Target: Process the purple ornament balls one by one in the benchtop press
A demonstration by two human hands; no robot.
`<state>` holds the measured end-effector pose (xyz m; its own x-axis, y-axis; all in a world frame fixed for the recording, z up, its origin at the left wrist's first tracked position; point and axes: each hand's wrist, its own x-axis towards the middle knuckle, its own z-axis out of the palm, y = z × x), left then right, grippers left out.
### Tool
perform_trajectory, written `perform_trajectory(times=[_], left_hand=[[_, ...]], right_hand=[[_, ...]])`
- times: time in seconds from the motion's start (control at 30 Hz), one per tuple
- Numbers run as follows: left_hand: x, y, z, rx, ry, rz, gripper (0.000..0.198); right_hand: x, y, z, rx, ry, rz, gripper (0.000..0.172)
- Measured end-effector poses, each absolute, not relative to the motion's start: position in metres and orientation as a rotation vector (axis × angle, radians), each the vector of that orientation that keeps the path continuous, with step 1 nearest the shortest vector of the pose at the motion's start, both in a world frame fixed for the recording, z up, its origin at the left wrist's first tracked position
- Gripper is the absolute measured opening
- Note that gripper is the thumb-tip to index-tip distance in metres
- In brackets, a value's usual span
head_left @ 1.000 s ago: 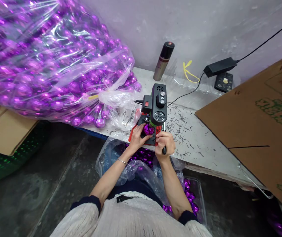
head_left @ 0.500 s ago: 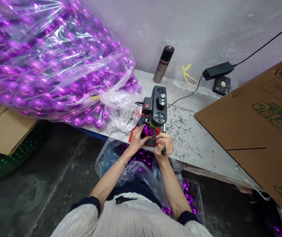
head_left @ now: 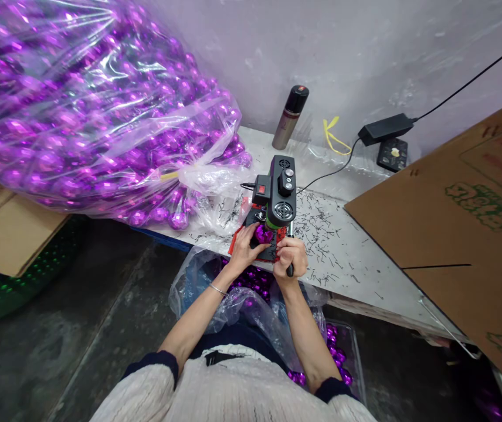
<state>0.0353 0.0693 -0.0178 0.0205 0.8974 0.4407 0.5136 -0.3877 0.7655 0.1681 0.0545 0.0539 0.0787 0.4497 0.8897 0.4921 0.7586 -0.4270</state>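
My left hand holds a shiny purple ball between thumb and fingers, under the head of a small black bench machine. My right hand is wrapped round the machine's black lever handle, which points down toward me. Red pieces show at both sides of the machine's base. The part of the ball beneath the machine head is hidden. In my lap an open clear plastic bag holds more purple balls.
A big clear bag of purple balls fills the left. Behind the machine stand a spray can and a black power adapter. Short dark bits litter the table. A cardboard box stands at right; a tray sits below.
Almost nothing differs. Both hands keep their grip on the ball and the lever handle; the view has shifted very slightly.
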Motion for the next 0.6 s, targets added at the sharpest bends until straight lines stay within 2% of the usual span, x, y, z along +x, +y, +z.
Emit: perform_trajectory(times=[0.43,0.6], left_hand=[[0.034,0.07,-0.023,1.946,1.416,1.349,0.062],[0.035,0.07,-0.02,1.93,1.431,1.323,0.061]], right_hand=[[0.166,0.055,0.054,-0.77,-1.533,-0.035,0.023],[0.167,0.052,0.073,-0.78,-1.553,-0.015,0.025]])
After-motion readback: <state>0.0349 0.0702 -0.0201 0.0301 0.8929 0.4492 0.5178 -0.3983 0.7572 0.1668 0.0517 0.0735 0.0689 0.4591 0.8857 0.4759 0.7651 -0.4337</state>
